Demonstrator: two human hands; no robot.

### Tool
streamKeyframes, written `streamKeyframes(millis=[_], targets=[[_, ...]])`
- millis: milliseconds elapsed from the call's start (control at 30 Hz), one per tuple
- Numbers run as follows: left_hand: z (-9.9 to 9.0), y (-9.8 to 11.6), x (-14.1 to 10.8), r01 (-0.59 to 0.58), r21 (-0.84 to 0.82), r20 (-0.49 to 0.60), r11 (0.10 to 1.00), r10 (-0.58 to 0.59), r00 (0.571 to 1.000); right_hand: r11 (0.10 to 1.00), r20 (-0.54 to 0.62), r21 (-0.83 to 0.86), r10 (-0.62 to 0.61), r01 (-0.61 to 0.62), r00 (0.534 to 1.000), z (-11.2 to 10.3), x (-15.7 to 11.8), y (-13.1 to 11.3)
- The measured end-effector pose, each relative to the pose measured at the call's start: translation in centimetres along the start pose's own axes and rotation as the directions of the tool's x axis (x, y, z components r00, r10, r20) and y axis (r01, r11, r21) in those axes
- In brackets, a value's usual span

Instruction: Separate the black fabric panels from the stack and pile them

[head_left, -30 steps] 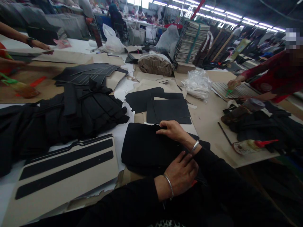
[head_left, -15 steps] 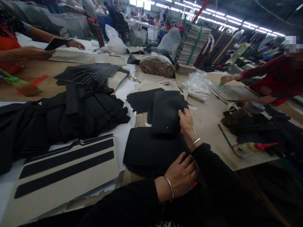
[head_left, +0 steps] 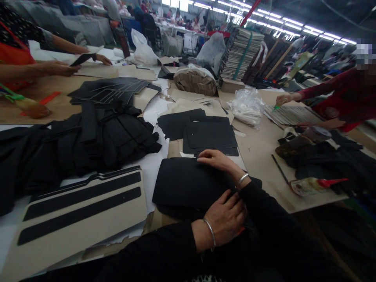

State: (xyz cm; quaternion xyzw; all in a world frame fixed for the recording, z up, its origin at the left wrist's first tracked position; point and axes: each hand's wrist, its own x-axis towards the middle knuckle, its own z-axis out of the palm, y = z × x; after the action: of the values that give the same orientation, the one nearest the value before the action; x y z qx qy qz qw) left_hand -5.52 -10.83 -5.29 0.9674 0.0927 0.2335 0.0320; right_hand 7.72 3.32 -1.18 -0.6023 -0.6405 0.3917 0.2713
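My right hand (head_left: 219,160) is over the far edge of a stack of larger black panels (head_left: 179,180), fingers loosely bent and thumb apart, holding nothing. Just beyond it, smaller black rectangular panels (head_left: 211,135) lie in an uneven pile. My left hand (head_left: 227,217) rests at the near right part of the larger stack, fingers stretched out over it. A small orange-red bit shows at that hand's lower edge; what it belongs to is hidden.
At left lie bunched black fabric pieces (head_left: 117,137) and beige boards (head_left: 96,219) with black strips. A glue bottle (head_left: 305,186) with a red nozzle and a clear plastic bag (head_left: 246,105) are at right. Co-workers' hands (head_left: 63,67) work at the left and right sides.
My right hand has released a small black panel, which now lies on the far pile, and has drawn back toward the larger stack. My left hand has stayed in place.
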Motion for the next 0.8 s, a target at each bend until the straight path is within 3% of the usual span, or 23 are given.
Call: streamKeyframes(millis=[100,233,367,500,600,700,800], targets=[[-0.1,0.0,0.0,0.0,0.002,0.011,1.0,0.0,1.0,0.973,0.137,-0.19,-0.107,0.132,0.985,0.7,-0.4,-1.1],[-0.2,0.1,0.0,0.003,0.007,0.022,1.0,-0.003,1.0,0.958,0.172,-0.216,-0.153,0.189,0.973,1.2,0.3,-1.8],[0.0,0.2,-0.1,0.007,0.007,0.02,1.0,-0.007,1.0,0.97,0.129,-0.193,-0.127,0.151,0.983,1.0,1.5,-1.9],[0.2,0.2,-0.1,0.014,-0.006,-0.008,1.0,-0.014,1.0,0.92,0.045,-0.286,-0.267,0.269,0.963,1.0,2.4,-1.9],[0.3,0.2,-0.1,0.02,-0.007,-0.025,1.0,-0.021,0.999,0.937,0.013,-0.209,-0.284,0.28,0.959,1.3,2.4,-1.8],[0.3,0.2,-0.1,0.026,-0.006,-0.022,1.0,-0.026,0.999,0.963,-0.119,-0.116,-0.256,0.242,0.959,1.1,2.5,-1.4],[0.1,0.2,-0.2,0.025,-0.004,-0.011,1.0,-0.025,1.0,0.977,-0.424,-0.043,-0.206,0.208,0.882,0.1,3.2,-0.3]])
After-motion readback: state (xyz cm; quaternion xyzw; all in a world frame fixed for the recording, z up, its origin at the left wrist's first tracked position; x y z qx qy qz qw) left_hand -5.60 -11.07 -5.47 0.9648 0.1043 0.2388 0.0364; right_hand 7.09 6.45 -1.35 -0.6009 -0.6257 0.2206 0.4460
